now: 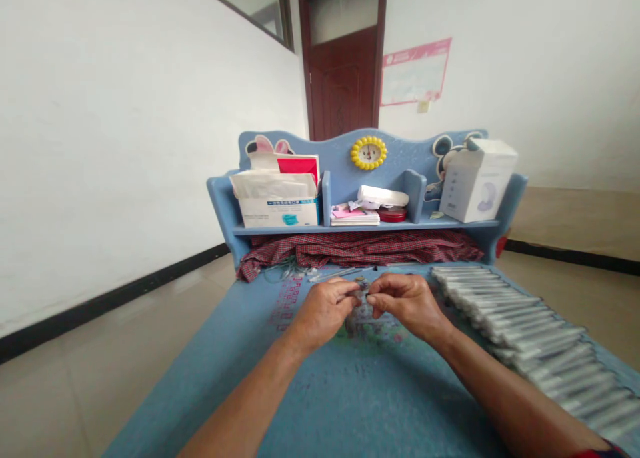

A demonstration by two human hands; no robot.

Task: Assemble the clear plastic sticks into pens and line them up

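My left hand [325, 308] and my right hand [407, 301] meet over the middle of a blue desk [225, 358]. Both hands are pinched together on a small grey item [363, 296] held between the fingertips; it is too small to name. Loose thin rods and bits [340, 273] lie just beyond the fingers. A long row of silver-grey packets [530, 335] runs along the desk's right side, close to my right forearm.
A red checked cloth [360, 248] lies under the blue shelf [365, 226]. The shelf holds a mask box [277, 201], papers, a red tin [393, 214], a white carton [477, 178] and a yellow clock [369, 153]. A brown door [343, 78] stands behind; tiled floor flanks the desk.
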